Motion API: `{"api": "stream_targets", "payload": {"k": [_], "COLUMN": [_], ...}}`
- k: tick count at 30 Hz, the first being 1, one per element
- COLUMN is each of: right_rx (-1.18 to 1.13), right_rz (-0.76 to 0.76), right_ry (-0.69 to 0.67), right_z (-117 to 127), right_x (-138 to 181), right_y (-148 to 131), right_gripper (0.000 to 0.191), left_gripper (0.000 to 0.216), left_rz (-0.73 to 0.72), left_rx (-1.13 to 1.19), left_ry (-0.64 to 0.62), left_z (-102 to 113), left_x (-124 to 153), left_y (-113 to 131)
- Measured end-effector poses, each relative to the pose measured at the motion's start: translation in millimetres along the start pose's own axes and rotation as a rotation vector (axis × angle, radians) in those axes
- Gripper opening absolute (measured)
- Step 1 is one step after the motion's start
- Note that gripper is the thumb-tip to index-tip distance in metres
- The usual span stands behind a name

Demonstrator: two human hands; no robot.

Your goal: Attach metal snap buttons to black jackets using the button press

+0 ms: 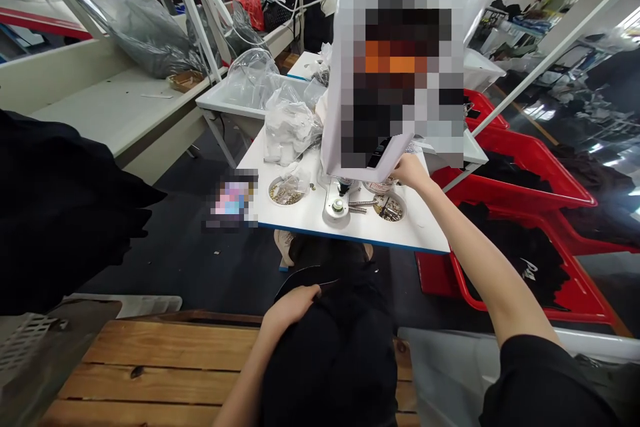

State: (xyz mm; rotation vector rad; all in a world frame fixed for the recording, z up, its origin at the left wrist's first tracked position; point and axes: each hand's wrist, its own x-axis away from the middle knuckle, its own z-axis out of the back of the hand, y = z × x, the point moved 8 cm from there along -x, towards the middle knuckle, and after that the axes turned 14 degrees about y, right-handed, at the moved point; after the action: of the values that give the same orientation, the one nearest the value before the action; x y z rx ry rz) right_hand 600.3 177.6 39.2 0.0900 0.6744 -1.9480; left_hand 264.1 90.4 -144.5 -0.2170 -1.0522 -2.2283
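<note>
In the head view, my left hand (295, 303) is low over my lap, its fingers closed on a black garment (330, 353). My right hand (411, 170) reaches to the right side of a white machine head (330, 147), beside a clear round container (377, 185). Its fingertips are hidden, so I cannot tell what they touch. Below the head, a round metal die (338, 205) sits on the white table (310, 213). Small metal parts lie in the round hole on the left (286, 191) and in the one on the right (390, 207).
White plastic bags (290, 123) stand on the table's left side. Red bins (530, 167) with black cloth are on the right. Dark cloth (60, 213) hangs at the left. A wooden slatted bench (165, 363) is below. Other people work in the background.
</note>
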Motion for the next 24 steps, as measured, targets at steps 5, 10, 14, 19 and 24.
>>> {"api": "stream_targets", "payload": {"k": [5, 10, 14, 19, 24], "right_rx": [-0.295, -0.840, -1.005, -1.009, -1.005], "right_rz": [-0.119, -0.307, -0.350, -0.355, -0.337], "right_ry": [0.270, 0.060, -0.174, -0.174, -0.193], "right_z": [39, 26, 11, 15, 18], "right_x": [43, 144, 203, 220, 223], "right_y": [-25, -75, -111, -117, -118], "right_gripper": [0.012, 0.018, 0.016, 0.018, 0.017], "left_gripper": [0.024, 0.028, 0.040, 0.030, 0.026], "left_rz": [0.075, -0.151, -0.414, -0.585, -0.596], "left_rx": [-0.110, 0.212, 0.368, 0.455, 0.519], "left_ry": [0.319, 0.849, 1.013, 0.997, 1.032], "left_z": [67, 132, 129, 113, 112], "left_x": [24, 59, 67, 70, 74], "left_y": [14, 75, 113, 124, 119]}}
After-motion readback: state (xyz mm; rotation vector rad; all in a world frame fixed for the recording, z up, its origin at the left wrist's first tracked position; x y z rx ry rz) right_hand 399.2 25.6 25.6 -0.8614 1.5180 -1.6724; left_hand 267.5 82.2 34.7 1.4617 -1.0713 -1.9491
